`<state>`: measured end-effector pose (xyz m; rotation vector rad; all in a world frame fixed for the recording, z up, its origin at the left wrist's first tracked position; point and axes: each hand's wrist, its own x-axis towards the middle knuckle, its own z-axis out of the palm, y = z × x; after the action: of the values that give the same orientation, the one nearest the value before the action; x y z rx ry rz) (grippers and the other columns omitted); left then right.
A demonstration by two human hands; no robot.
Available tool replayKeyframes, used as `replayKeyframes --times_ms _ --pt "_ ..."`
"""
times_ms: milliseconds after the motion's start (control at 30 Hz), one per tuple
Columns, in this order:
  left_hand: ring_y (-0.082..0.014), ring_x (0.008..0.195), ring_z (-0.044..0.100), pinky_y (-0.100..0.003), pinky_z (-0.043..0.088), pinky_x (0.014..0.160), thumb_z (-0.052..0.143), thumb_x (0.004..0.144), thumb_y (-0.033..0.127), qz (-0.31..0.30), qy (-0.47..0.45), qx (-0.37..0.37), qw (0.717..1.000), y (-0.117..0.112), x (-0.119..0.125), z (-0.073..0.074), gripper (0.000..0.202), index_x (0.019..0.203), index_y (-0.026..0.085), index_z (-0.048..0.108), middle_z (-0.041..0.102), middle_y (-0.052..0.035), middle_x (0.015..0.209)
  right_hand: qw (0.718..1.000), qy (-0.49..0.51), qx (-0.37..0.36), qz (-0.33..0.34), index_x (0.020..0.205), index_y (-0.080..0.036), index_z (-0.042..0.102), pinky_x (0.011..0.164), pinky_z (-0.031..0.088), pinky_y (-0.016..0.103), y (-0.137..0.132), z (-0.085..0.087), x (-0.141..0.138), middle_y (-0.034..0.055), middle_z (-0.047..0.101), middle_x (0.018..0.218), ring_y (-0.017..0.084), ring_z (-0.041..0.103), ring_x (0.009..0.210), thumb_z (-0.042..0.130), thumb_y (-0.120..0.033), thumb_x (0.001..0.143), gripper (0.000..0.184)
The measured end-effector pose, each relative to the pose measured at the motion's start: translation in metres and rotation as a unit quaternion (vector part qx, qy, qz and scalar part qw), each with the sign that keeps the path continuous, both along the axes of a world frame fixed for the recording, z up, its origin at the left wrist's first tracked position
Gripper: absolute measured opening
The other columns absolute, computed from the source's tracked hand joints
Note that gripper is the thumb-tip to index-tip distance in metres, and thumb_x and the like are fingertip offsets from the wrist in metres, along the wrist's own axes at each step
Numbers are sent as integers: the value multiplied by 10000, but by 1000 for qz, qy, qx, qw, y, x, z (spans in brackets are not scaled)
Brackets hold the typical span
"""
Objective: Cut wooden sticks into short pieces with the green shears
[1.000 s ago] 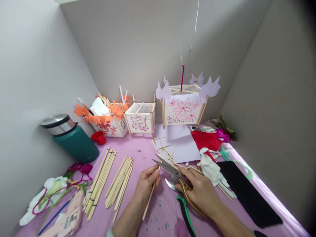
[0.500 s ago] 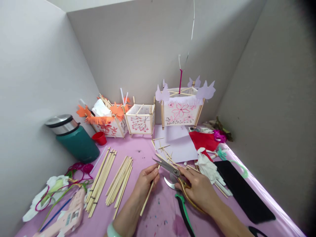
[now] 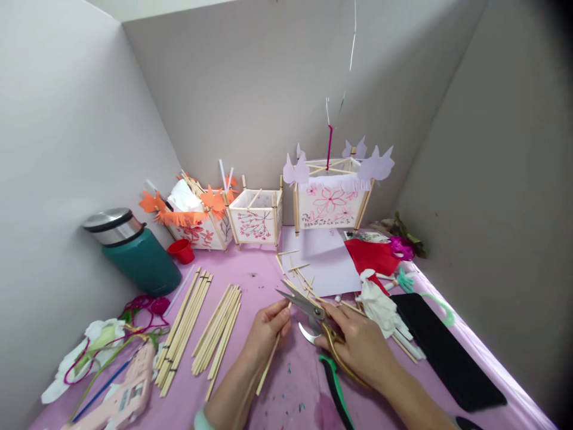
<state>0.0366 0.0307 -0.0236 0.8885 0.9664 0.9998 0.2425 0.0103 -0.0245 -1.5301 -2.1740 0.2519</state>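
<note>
My left hand (image 3: 265, 333) pinches a thin wooden stick (image 3: 268, 364) that slants down toward me over the pink table. My right hand (image 3: 360, 343) grips gold-handled scissors (image 3: 308, 307), their blades parted and pointing left, the tips just above the stick's upper end. A green-handled cutter (image 3: 333, 385) lies under the right hand. Two bundles of wooden sticks (image 3: 203, 328) lie to the left of my left hand. Loose short sticks (image 3: 299, 275) are scattered just beyond the scissors.
Three paper lanterns (image 3: 329, 197) stand at the back wall, one hung from a string. A teal flask (image 3: 138, 257) and red cup (image 3: 181, 251) sit at left, a pink glue gun (image 3: 120, 400) near the front left, a black pad (image 3: 447, 346) and crumpled paper (image 3: 380, 304) at right.
Hands, stick and scissors have stayed almost in place; only the view has shifted slightly.
</note>
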Motion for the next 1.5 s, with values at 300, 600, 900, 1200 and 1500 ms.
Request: replayKeyframes --times_ms 300,600,900,1200,1500 --pt "-29 365 234 -201 143 390 764 650 481 -15 -14 -21 1000 -1 2 -8 505 968 97 686 382 93 429 999 21 -31 7 1296 -211 555 909 479 412 0 0 2 100 662 1148 277 610 1043 716 -306 770 558" --pt "-41 366 242 -197 170 402 721 671 473 -1 7 -14 1000 4 -8 0 723 1252 64 586 400 99 431 998 36 -49 6 1208 -224 617 840 506 342 3 5 5 61 706 1099 243 657 985 680 -284 803 414" --pt "-201 760 630 -290 413 703 419 905 341 50 513 185 837 6 -14 -3 403 1169 174 674 718 -87 866 988 -86 30 -127 1312 -152 513 792 483 366 9 -15 19 113 668 1074 275 634 977 554 -201 842 474" --pt "-177 832 636 -265 401 708 450 900 244 10 668 181 722 0 -13 -2 290 1104 245 655 651 -52 964 986 -83 115 -90 1078 -198 652 826 425 400 8 -16 22 79 659 988 278 568 978 602 -257 870 222" --pt "-179 810 636 -272 386 672 466 903 288 8 687 195 700 -3 -13 -2 244 1066 242 642 642 -42 958 972 0 224 -69 1040 -157 658 783 402 381 6 -16 16 89 645 941 244 552 904 510 -250 927 208"
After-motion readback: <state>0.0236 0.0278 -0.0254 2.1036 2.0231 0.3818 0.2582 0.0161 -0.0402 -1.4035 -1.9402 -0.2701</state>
